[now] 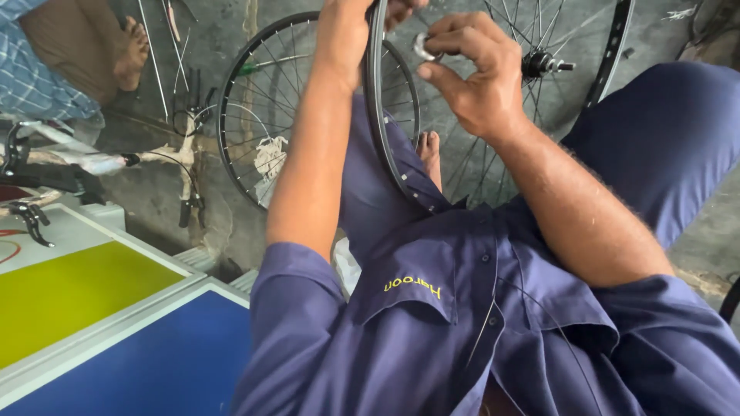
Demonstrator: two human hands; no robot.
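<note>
A person in a dark blue work shirt sits looking down at a bicycle wheel rim [379, 131] held upright on edge between the knees, its thin black hoop running from the top of the view down toward the lap. The left hand [344, 31] is wrapped around the rim near its top, fingers closed on it to steady it, though the fingertips run out of view at the top edge. The right hand [474, 73] is just beside the rim on the other side, thumb and forefinger pinched on a small silvery round tool [425, 48], probably a spoke key, though it is too small and too covered to be sure. Doing this well looks to depend on the left hand keeping the rim from twisting while the right makes small, even turns, with the tool seated squarely so it does not slip. A bare foot [428, 150] rests on the concrete floor [694, 246] behind the rim. Farther back a spoked wheel with a hub [539, 62] and another wheel with a tyre [262, 115] lean on the ground. At lower left sits a panel of yellow and blue [92, 323], with bicycle brake levers [31, 219] above it. Another person's foot [132, 46] shows at upper left.
</note>
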